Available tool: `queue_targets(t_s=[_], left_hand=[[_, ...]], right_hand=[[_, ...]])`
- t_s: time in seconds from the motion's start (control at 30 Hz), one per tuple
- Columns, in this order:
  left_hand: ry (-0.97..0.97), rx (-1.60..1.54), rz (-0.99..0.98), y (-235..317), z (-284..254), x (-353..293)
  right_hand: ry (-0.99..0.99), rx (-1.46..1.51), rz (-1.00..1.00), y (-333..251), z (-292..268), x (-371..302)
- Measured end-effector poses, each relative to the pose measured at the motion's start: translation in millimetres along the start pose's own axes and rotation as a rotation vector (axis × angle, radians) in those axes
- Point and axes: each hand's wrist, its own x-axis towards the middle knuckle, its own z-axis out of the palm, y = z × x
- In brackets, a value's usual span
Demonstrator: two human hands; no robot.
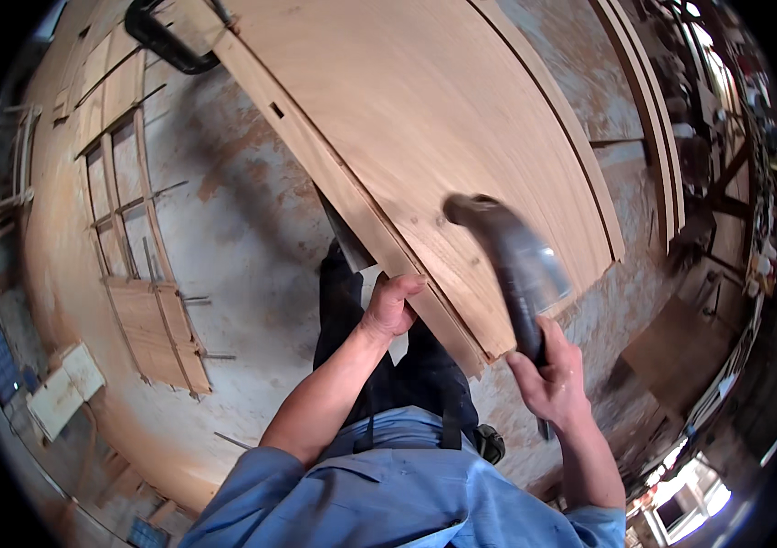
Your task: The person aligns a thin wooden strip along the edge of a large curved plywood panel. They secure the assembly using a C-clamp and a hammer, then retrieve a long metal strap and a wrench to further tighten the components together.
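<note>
Panel point(388, 110): flat grained wood; one
Left fingers point(405, 285): clamped on panel's edge strip point(451, 338)
Right fingers point(553, 341): around curved dark tool point(516, 274); one

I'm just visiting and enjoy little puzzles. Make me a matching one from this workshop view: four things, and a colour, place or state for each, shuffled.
Things:
1. left hand
2. right hand
3. clamp
4. shirt

Descriptions:
A. blue, at the bottom of the picture
B. closed around the handle of a blurred dark tool
C. black, at the upper left, by the end of the wooden strip
D. on the wooden strip, thumb on top

Pairs: 1-D; 2-B; 3-C; 4-A
</note>
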Motion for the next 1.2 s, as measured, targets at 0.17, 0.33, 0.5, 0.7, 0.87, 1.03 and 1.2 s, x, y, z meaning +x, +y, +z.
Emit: queue_targets(t_s=[0.17, 0.33, 0.5, 0.7, 0.87, 1.03, 1.2], left_hand=[[0.062, 0.145, 0.047, -4.6, -4.9, -6.6], [0.108, 0.067, -0.007, -8.5, -9.7, -10.5], [0.103, 0.019, -0.049, -7.5, -13.1, 0.1], [0.099, -0.043, -0.088, -11.2, -20.8, -0.8], [0.111, -0.084, -0.105, -13.0, -23.8, -5.9], [0.128, -0.18, -0.132, -8.6, -6.7, -10.1], [0.14, -0.002, -0.038, -10.6, -3.6, -9.0]], right_hand=[[-0.495, 0.091, -0.191, -51.1, 22.7, 65.4], [-0.433, -0.19, -0.267, -92.7, 87.4, 97.2], [-0.454, -0.11, -0.381, -102.6, 133.9, 137.3], [-0.376, -0.133, -0.279, -117.8, 160.9, 160.6], [-0.421, -0.146, -0.247, -135.7, 174.6, 157.1], [-0.212, -0.148, -0.229, -138.6, 179.6, 164.9], [-0.39, -0.11, -0.292, -142.6, 189.1, 158.6]])
